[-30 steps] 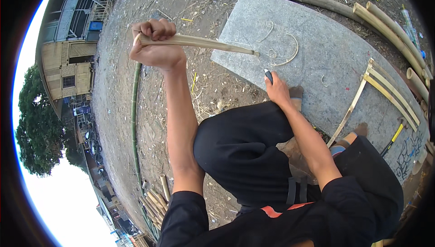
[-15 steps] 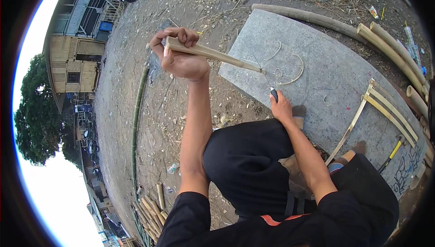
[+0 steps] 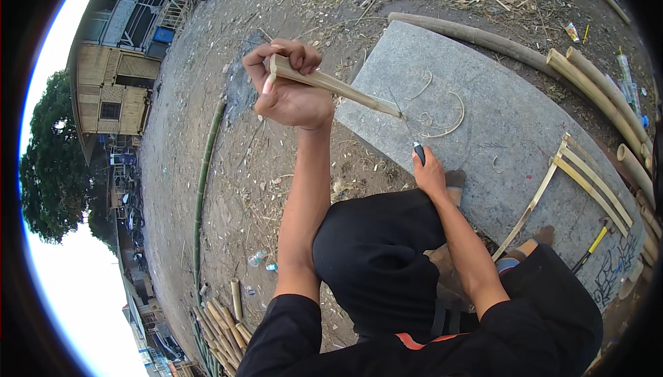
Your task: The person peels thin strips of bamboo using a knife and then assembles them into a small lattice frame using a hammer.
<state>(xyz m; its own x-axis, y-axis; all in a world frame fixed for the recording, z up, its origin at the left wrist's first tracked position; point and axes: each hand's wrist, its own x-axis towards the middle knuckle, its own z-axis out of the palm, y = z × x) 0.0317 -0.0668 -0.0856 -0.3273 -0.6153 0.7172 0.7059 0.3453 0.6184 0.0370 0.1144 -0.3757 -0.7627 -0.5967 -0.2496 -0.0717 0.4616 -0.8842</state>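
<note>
My left hand [image 3: 295, 87] is closed around the near end of a split bamboo strip [image 3: 345, 91], raised over the left edge of a grey concrete slab [image 3: 497, 100]. The strip slants down to the right, toward the slab. My right hand [image 3: 429, 172] grips a knife by its black handle [image 3: 418, 152]. The thin blade points up and left, and meets or passes by the far tip of the strip; whether it touches cannot be made out. Curled bamboo shavings [image 3: 452, 118] lie on the slab just beyond.
On the slab's right, several flat bamboo strips [image 3: 587, 180] are joined at one corner, beside a yellow-handled hammer [image 3: 595, 242]. Bamboo poles [image 3: 597, 90] line the slab's far right edge. Cut bamboo pieces [image 3: 221, 328] lie at lower left, near a long green pole [image 3: 206, 183].
My left hand and the bamboo strip have shifted slightly right in view. My right hand with the knife sits slightly lower, and the whole view has tilted a little.
</note>
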